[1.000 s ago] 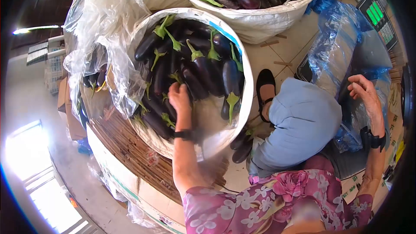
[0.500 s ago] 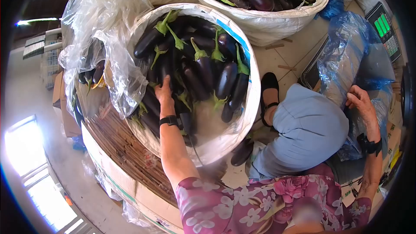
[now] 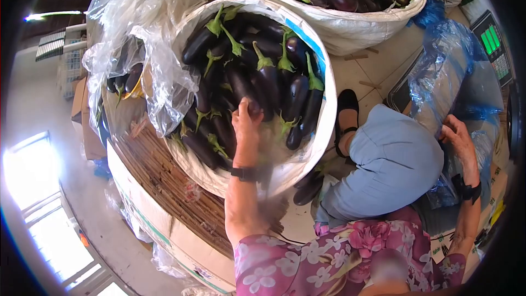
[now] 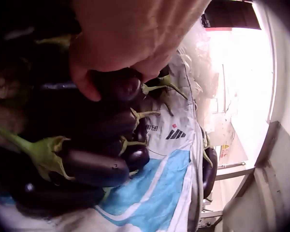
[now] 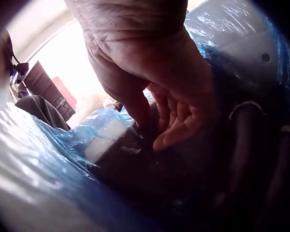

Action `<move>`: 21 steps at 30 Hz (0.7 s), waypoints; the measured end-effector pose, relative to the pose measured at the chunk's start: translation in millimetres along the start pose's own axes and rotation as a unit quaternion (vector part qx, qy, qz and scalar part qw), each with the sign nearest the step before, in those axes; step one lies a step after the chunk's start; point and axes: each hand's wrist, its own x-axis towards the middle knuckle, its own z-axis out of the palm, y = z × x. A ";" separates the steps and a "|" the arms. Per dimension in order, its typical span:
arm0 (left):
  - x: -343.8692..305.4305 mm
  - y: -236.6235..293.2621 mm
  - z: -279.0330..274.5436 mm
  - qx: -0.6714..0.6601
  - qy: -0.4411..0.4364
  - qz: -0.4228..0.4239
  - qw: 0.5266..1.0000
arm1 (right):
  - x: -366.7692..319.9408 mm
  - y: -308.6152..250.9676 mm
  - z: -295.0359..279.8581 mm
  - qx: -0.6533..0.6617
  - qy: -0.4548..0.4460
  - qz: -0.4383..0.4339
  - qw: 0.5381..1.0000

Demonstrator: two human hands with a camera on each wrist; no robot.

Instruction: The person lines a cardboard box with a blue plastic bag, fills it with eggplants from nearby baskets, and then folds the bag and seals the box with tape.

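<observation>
A white woven sack (image 3: 331, 96) with its rim rolled open holds several dark purple eggplants (image 3: 296, 97) with green stems. Inside it, the left hand (image 3: 246, 134) reaches down and grips the end of one eggplant (image 3: 240, 83). The left wrist view shows that hand (image 4: 130, 41) from above, thumb and fingers around a dark eggplant (image 4: 128, 87). At the right, the other hand (image 3: 460, 142) hangs beside a blue plastic-wrapped bundle (image 3: 438, 71). Its fingers curl loosely in the right wrist view, where the hand (image 5: 159, 82) shows nothing clearly held.
A second sack of eggplants (image 3: 350, 30) stands behind. Clear plastic sheeting (image 3: 159, 71) drapes over the left side, above stacked cardboard (image 3: 159, 186). A scale with a green display (image 3: 491, 44) is at the far right. The person's knee (image 3: 392, 156) is beside the near sack.
The left hand moved left across the eggplants, then back right to one near the middle. The right hand lowered slightly beside the blue plastic. The view shifted a little.
</observation>
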 end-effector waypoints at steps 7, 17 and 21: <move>12.6 17.7 -55.6 0.360 0.073 0.245 0.897 | 2.0 -2.1 1.1 -0.048 0.011 -0.026 0.998; 27.0 42.6 -199.5 0.455 0.289 0.269 0.799 | 7.2 7.6 9.3 -0.051 0.033 -0.047 0.997; 3.3 50.4 -155.5 0.491 0.238 0.212 0.811 | 4.2 13.2 2.2 -0.076 0.004 -0.052 0.996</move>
